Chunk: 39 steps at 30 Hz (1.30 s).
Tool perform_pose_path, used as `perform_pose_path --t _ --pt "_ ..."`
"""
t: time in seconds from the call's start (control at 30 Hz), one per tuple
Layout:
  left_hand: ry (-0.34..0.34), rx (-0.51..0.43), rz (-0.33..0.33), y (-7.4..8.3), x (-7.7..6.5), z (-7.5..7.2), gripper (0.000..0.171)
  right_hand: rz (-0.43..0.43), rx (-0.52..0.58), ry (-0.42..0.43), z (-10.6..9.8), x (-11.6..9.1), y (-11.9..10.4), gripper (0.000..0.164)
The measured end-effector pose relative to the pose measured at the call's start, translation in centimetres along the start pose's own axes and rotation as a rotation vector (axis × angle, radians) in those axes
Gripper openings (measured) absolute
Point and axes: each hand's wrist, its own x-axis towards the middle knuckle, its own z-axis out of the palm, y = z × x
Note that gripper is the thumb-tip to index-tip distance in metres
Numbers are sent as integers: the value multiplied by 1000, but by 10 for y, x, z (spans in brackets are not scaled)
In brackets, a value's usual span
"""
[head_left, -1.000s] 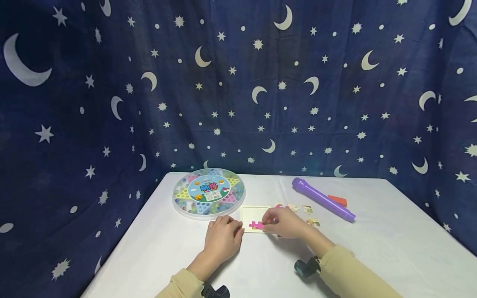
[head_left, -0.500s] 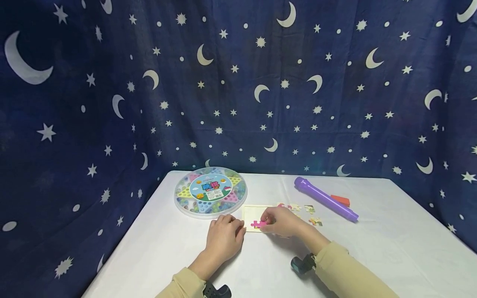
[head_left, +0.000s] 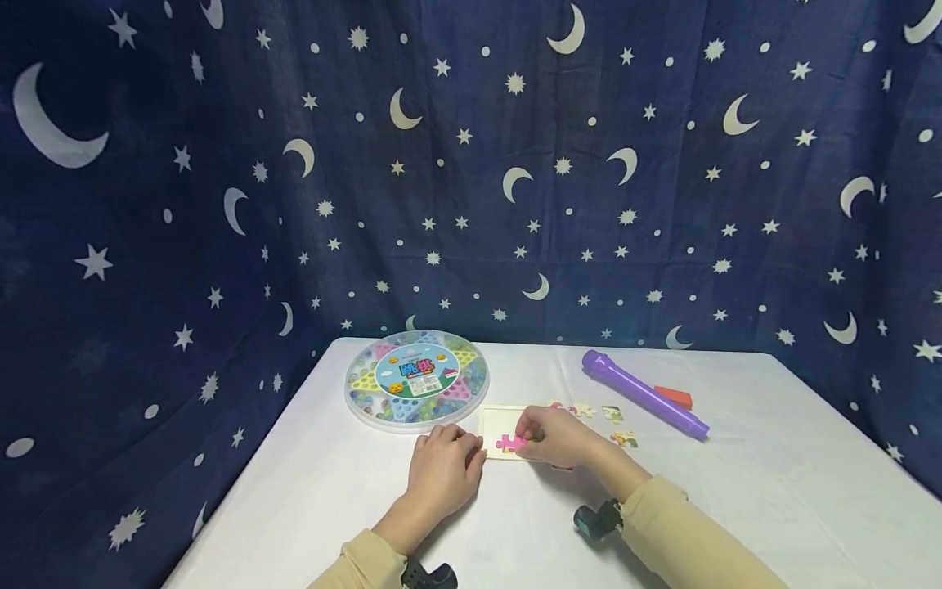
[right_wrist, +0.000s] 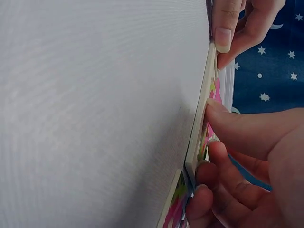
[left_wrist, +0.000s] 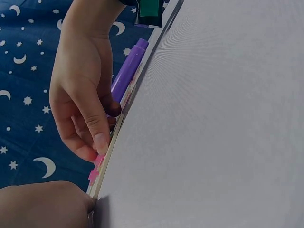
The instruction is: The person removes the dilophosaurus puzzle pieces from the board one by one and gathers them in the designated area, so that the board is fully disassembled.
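Note:
A shallow pale puzzle tray (head_left: 496,420) lies flat in the middle of the white table. Along its front edge are joined pink jigsaw pieces (head_left: 506,444), partly covered by my right fingers. My right hand (head_left: 557,438) pinches at the right part of this pink section, thumb on the near side. In the right wrist view, the right thumb (right_wrist: 223,118) is against the tray's front edge. My left hand (head_left: 444,468) holds the tray's left front corner, thumb and forefinger at its edge; the other fingers rest curled on the table.
Several loose jigsaw pieces (head_left: 612,414) lie right of the tray. Behind them are a purple microphone-shaped tube (head_left: 645,395) and a red block (head_left: 674,397). A round clear-lidded marble game box (head_left: 416,381) stands back left. A starry dark-blue curtain (head_left: 471,164) hangs behind the table.
My right hand has shifted slightly left over the pink pieces. The left hand stays at the tray's corner, and the head view has moved a little.

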Motion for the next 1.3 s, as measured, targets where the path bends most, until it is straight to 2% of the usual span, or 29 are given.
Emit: perform_pose_path --t 0.4,0.57,0.73,1.03,1.3 --pt "-9 -2 2 2 1 -1 15 -55 48 60 -2 -2 1 24" --pt "-15 -8 -4 3 0 0 16 -32 72 72 -1 -2 1 22" --pt "2 -5 10 3 0 1 15 30 125 73 -7 -6 5 18" --pt "-1 -1 6 3 0 0 15 50 233 44 -27 -25 30 13" --pt "-8 -8 0 0 1 1 15 56 261 39 -38 -43 54 14"
